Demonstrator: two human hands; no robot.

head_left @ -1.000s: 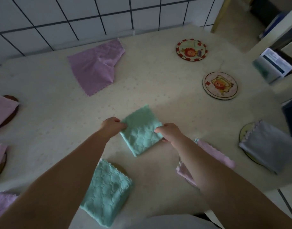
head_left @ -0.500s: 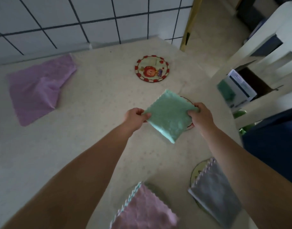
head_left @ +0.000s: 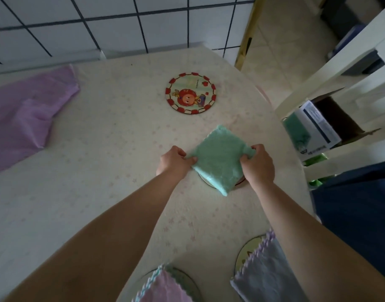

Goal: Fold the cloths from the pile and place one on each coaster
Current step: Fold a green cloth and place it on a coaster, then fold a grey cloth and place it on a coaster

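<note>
Placement is the step I judge in hand: my left hand (head_left: 173,161) and right hand (head_left: 257,164) each pinch a side of the folded green cloth (head_left: 220,159) over a mostly hidden coaster (head_left: 205,181) right of centre. Next I'd lower it flat, centred, then let go.

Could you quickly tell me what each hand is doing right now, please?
Left hand: pinching the left corner of the folded green cloth.
Right hand: gripping the cloth's right corner.
</note>
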